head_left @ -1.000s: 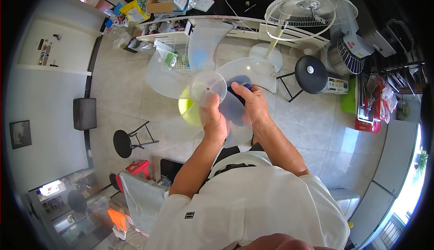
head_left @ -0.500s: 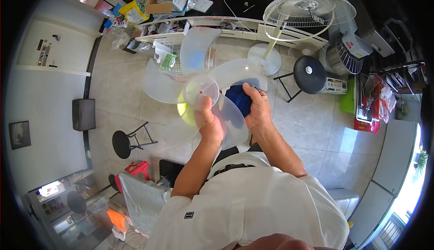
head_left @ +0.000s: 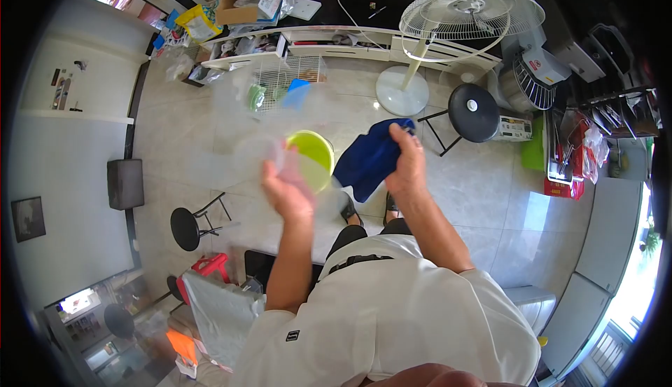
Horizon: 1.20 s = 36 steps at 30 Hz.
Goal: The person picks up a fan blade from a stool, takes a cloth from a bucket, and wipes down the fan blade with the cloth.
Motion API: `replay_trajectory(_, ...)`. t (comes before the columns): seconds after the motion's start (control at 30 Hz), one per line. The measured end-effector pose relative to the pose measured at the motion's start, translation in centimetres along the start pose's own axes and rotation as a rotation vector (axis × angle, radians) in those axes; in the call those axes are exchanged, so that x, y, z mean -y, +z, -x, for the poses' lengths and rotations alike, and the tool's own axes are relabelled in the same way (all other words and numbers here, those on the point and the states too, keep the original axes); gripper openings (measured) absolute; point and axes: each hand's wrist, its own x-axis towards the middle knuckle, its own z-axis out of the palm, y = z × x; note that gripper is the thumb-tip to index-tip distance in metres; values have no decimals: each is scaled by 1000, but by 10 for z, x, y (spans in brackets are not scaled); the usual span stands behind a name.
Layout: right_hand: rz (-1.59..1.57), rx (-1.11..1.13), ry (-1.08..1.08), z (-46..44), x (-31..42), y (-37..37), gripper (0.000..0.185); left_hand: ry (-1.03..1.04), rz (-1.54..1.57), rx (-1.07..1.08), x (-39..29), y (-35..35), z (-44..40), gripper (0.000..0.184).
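My left hand [head_left: 288, 191] grips a translucent plastic fan blade [head_left: 253, 157], whose shape is smeared by motion. In my right hand [head_left: 408, 163] is a dark blue cloth [head_left: 367, 159], pinched near its top and hanging down to the left. A yellow-green bucket [head_left: 320, 147] stands on the floor below and between my hands, partly seen behind the blade. The cloth is apart from the blade.
A white standing fan [head_left: 411, 72] with its cage is ahead to the right, beside a black round stool [head_left: 474, 114]. A wire rack [head_left: 294, 72] stands near the open drawers. Another black folding stool [head_left: 185, 229] is at left.
My left hand has swung the fan blade left, away from the cloth. The blue cloth, bunched against the blade before, now hangs spread from my right hand. The bucket shows more fully.
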Motion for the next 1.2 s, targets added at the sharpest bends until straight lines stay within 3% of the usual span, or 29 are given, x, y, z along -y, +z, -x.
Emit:
replay_trajectory(0.37, 248, -53, -71, -1, 17, -28, 17, 81, -41, 49, -17, -41, -15, 69)
replay_trajectory(0.57, 1463, -63, -298, -3, 46, -65, 39, 27, -45, 40, -11, -49, -12, 62)
replay_trajectory(0.6, 1717, -51, -234, 0, 54, -60, 43, 31, -15, 44, -10, -49, -12, 59)
replay_trajectory(0.7, 1969, 33, -296, -14, 58, -106, 44, 3, -45, 35, -6, -44, -7, 57)
replay_trajectory(0.73, 1962, 51, -185, -11, 63, -106, 46, 0, -39, 30, -5, -43, -7, 57)
replay_trajectory(0.83, 2060, 86, -153, -18, 68, -125, 42, -51, -77, 69, 0, -43, -3, 59)
replay_trajectory(0.97, 1984, 132, -260, -14, 74, -141, 41, -72, -114, 146, 7, -41, -4, 58)
replay_trajectory(1.03, 2212, 142, -84, -28, 70, -165, 41, -84, -133, 191, 8, -40, 1, 58)
replay_trajectory(1.07, 2213, 143, -101, -31, 73, -167, 41, -96, -124, 194, 10, -37, -1, 58)
replay_trajectory(1.13, 2131, 118, -387, -22, 71, -162, 33, -110, -123, 173, 13, -38, 1, 58)
replay_trajectory(1.2, 2160, 166, -240, -21, 73, -165, 29, -82, -155, 233, 15, -37, 0, 57)
